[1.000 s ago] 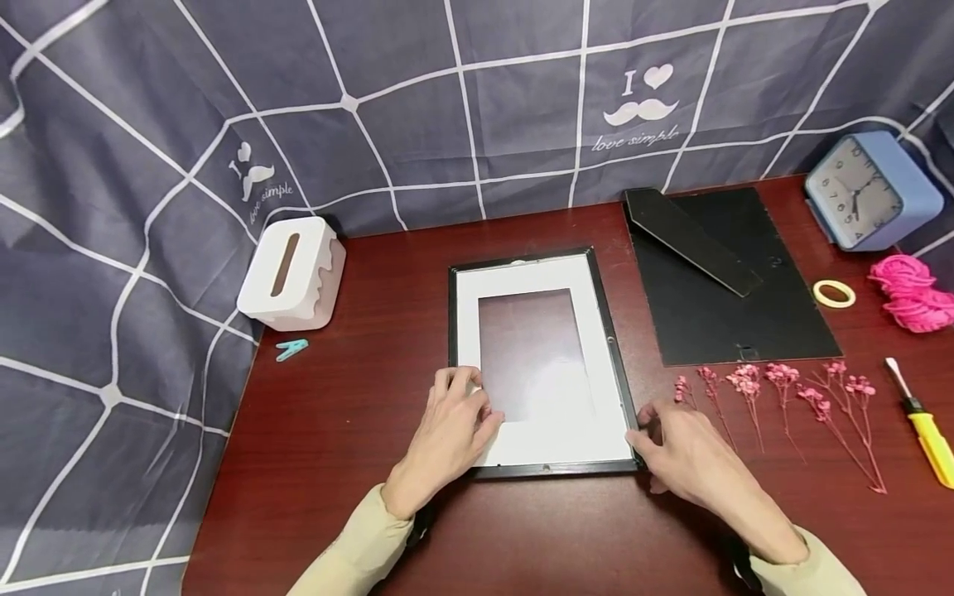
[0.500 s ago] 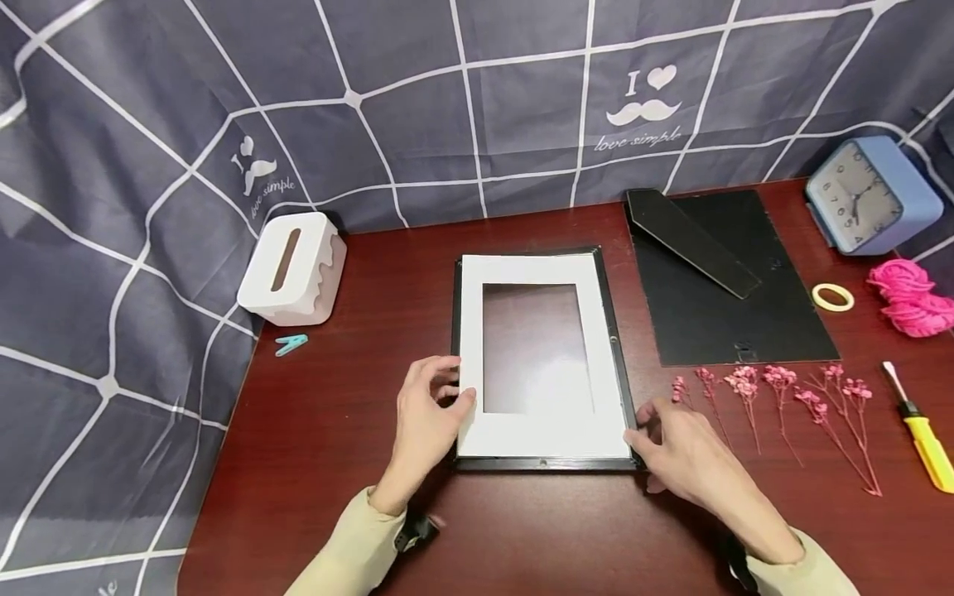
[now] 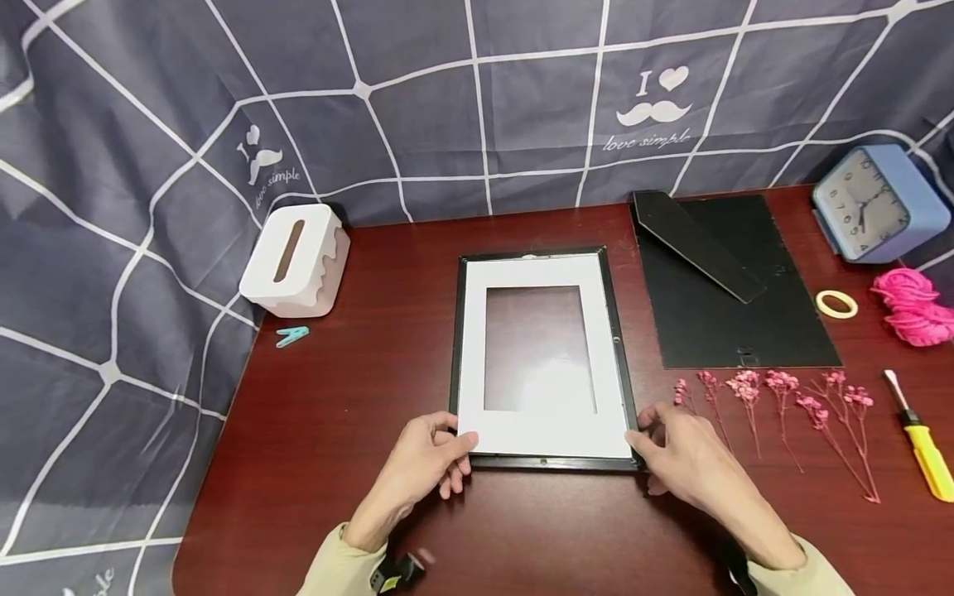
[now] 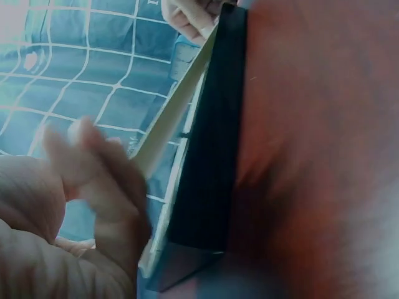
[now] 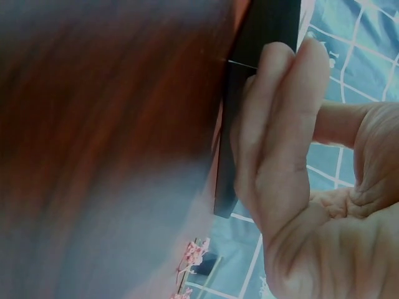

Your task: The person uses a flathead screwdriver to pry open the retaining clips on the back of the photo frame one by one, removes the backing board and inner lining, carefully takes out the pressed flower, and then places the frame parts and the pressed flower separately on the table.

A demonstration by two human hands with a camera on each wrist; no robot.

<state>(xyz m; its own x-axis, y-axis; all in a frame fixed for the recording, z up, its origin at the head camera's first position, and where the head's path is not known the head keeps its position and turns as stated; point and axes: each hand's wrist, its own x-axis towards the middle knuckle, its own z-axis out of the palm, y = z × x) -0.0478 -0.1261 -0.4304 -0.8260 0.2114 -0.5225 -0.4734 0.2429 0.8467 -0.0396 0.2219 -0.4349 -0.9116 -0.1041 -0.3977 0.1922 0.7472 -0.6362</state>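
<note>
The left hand (image 3: 425, 463) is pinching the white card mat's (image 3: 542, 434) near corner and the right hand (image 3: 681, 459) is gripping the black rectangular picture frame (image 3: 624, 364); seating the mat squarely looks to be the step in hand, needing a gentle level press next

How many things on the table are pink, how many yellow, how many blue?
Pink: 2, the dried flower sprigs as one bunch and the pink yarn.
Yellow: 2, the screwdriver and the tape roll.
Blue: 2, the clock and the clothespin.
Total: 6.

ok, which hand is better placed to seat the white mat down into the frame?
Left, probably. The left hand already pinches the white mat at its near-left corner, which sits lifted off the black frame in the left wrist view. The right hand only steadies the frame's corner.
</note>
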